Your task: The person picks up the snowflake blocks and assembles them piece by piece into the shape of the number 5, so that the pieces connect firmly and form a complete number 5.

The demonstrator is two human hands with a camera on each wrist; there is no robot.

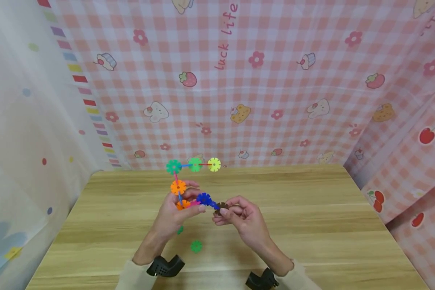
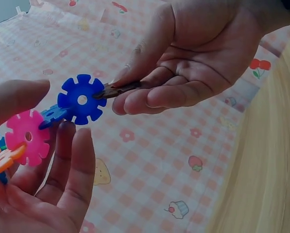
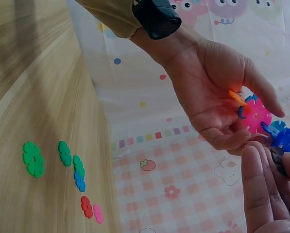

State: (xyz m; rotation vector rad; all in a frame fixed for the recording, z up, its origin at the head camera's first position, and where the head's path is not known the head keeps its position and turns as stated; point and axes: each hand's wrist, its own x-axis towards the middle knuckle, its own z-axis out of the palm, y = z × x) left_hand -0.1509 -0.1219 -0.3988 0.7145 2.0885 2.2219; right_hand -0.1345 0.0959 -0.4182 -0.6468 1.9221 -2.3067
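A chain of notched plastic snowflake discs hangs together between my hands in the head view. My left hand [image 1: 166, 217] holds its middle, fingers behind and thumb in front, around an orange disc [image 1: 183, 205] and a pink disc [image 2: 29, 141]. Beyond that hand the chain rises through another orange disc [image 1: 178, 187] to a teal disc [image 1: 173, 166], then runs right to a green disc [image 1: 195, 164] and a yellow disc [image 1: 214, 164]. My right hand [image 1: 251, 221] pinches a brown disc [image 2: 121, 89], whose edge meets the notched rim of a dark blue disc [image 2: 76, 110].
On the wooden table [image 1: 311, 241] lies a loose green disc [image 1: 196, 246] below the hands. The right wrist view shows several more loose discs, among them a blue disc [image 3: 79, 180], a red disc [image 3: 86, 207] and a pink disc. A checked cloth [image 1: 275, 96] hangs behind the table.
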